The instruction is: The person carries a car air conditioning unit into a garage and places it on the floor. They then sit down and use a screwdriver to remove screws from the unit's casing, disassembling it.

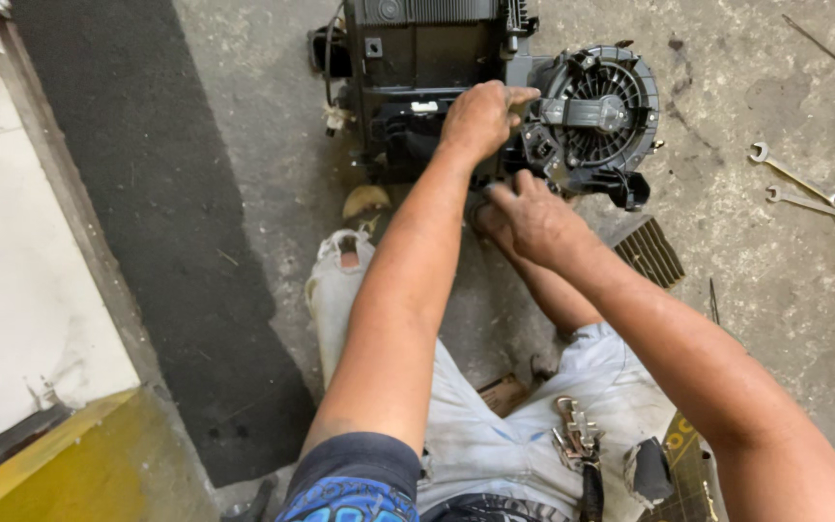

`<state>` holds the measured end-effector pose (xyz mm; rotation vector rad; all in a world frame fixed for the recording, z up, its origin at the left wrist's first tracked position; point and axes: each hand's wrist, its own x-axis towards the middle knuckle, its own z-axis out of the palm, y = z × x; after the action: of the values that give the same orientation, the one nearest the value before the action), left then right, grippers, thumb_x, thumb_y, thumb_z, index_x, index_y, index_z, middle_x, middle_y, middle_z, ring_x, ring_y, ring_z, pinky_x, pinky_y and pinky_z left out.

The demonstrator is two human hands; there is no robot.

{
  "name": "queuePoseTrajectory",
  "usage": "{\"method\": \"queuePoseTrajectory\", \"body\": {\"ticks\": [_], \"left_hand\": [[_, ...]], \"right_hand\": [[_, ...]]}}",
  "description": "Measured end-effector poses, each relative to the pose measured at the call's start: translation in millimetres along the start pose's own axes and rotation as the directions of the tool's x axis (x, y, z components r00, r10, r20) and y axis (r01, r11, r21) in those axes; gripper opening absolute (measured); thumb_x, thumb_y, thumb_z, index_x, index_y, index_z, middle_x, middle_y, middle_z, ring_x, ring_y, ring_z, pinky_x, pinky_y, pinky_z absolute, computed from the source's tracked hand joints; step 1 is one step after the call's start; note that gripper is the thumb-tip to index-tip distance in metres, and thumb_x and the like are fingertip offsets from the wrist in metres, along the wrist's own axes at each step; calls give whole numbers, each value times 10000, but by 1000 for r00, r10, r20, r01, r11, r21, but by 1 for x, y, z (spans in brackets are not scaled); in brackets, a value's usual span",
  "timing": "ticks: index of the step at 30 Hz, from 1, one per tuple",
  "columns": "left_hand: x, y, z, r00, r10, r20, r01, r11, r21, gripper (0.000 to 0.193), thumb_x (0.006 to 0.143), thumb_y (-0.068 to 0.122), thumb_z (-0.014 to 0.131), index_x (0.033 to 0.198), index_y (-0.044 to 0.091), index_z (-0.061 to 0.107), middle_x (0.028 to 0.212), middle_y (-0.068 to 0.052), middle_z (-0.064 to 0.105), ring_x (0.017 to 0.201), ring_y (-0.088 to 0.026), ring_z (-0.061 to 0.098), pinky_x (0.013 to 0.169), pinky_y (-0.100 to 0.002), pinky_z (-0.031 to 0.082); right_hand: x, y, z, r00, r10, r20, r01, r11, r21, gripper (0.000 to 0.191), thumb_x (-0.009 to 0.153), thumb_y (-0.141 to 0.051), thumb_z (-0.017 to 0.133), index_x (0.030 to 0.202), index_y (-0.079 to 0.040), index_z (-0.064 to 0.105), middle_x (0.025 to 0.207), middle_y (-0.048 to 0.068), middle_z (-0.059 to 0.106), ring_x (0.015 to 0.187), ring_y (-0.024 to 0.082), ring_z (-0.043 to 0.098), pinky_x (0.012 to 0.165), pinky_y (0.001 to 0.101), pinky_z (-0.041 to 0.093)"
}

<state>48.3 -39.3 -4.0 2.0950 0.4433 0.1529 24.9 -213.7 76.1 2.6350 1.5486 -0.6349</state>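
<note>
1. From the head camera we look down at a rough, stained grey concrete floor (775,290). A dark strip of matting (166,242) runs along its left side, next to a pale panel (12,290) with a yellow edge at the bottom left.
2. A black plastic blower housing (495,87) sits on the concrete at top centre, its round fan cage (601,111) on the right.
3. Our left hand (480,118) rests on the housing just left of the fan cage, fingers curled together into a loose fist against the plastic.
4. Our right hand (533,217) is just below the unit, fingers bent and close together; we cannot tell whether they grip anything.
5. Two wrenches (804,188) lie well apart to the right, and a ribbed dark grille (651,253) lies beside the right forearm.
6. Our legs, in light worn jeans (495,435), stretch towards the unit.
</note>
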Motion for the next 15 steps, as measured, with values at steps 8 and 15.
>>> {"method": "queuePoseTrajectory", "body": {"ticks": [8, 15], "left_hand": [[1, 0, 0, 999, -32, 19, 32, 999, 10, 405, 852, 142, 750, 1195, 358, 749, 1082, -44, 766, 961, -245, 728, 888, -390, 562], [1, 4, -1, 997, -50, 53, 49, 999, 18, 411, 875, 138, 730, 1216, 368, 736, 1061, -29, 780, 942, -222, 742, 898, -383, 566]], "right_hand": [[-4, -2, 0, 998, -33, -49, 32, 999, -35, 362, 969, -336, 635, 1233, -110, 537, 1060, 243, 589, 971, 465, 653, 837, 530, 542], [-4, -9, -4, 994, -77, -76, 81, 996, 49, 415, 967, -340, 614, 1285, -86, 536, 1039, 240, 574, 988, 460, 631, 839, 525, 538]]}}
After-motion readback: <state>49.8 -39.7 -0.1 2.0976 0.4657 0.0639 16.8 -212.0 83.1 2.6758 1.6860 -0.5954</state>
